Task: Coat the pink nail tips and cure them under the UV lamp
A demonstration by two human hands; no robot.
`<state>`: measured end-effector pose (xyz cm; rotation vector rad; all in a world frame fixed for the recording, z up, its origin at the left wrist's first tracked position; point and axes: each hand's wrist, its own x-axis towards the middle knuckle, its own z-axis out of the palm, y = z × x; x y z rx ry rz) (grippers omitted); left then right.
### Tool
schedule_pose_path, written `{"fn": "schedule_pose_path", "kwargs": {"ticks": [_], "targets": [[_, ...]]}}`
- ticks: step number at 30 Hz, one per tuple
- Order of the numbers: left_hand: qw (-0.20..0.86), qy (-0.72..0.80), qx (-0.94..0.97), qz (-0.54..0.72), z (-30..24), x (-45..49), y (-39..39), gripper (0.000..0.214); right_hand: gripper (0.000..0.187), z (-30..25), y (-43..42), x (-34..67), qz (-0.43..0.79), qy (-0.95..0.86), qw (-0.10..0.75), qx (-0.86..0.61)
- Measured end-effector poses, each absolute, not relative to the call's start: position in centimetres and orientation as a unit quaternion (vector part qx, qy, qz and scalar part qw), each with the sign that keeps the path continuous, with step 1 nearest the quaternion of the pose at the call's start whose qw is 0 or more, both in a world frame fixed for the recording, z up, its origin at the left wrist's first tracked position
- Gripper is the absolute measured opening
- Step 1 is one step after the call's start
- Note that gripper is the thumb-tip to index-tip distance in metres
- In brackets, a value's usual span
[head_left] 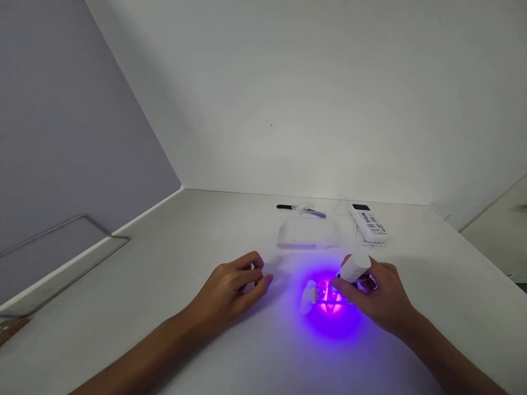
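My right hand [381, 293] is closed around a white cylindrical lamp [354, 267], which is tilted toward the table. Violet light pours from its lower end onto a small object [329, 299] with thin bars and round parts; glare hides what kind it is. A pale, wing-like piece [308, 298] sticks out at the left of this object. My left hand [234, 285] rests on the table to the left of the glow, fingers loosely bent and apart, with nothing in them.
Behind the light lies a whitish, flat, translucent case [307, 233]. A slim dark-ended tool [285, 207] is beyond it. To the right is a white box-like item [369, 224] with blue print. A bent metal wire [82, 216] crosses the table's left edge. A white wall [304, 99] rises behind.
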<state>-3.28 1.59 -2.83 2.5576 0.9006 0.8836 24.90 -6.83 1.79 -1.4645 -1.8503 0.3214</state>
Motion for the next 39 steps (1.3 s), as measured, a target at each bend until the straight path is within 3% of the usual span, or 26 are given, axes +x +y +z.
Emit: {"fn": "schedule_pose_path", "kwargs": {"ticks": [30,33,37,39], "targets": [[0.154,0.338,0.874,0.313,-3.1,-3.3,1.5,0.049,0.027,1.8,-6.9,24.9,0.133,-0.715,0.387,-0.567],[0.233,0.370,0.841,0.319,-2.5,-3.2,1.5,0.050,0.027,1.9,-6.9,24.9,0.134,-0.717,0.382,-0.567],[0.507,0.371,0.706,0.328,-1.1,-3.6,2.4,0.049,0.027,1.9,-6.9,24.9,0.132,-0.718,0.369,-0.575],[0.609,0.340,0.624,0.351,-0.5,-4.0,2.8,0.039,0.028,1.8,-6.9,24.9,0.129,-0.717,0.369,-0.578]]}}
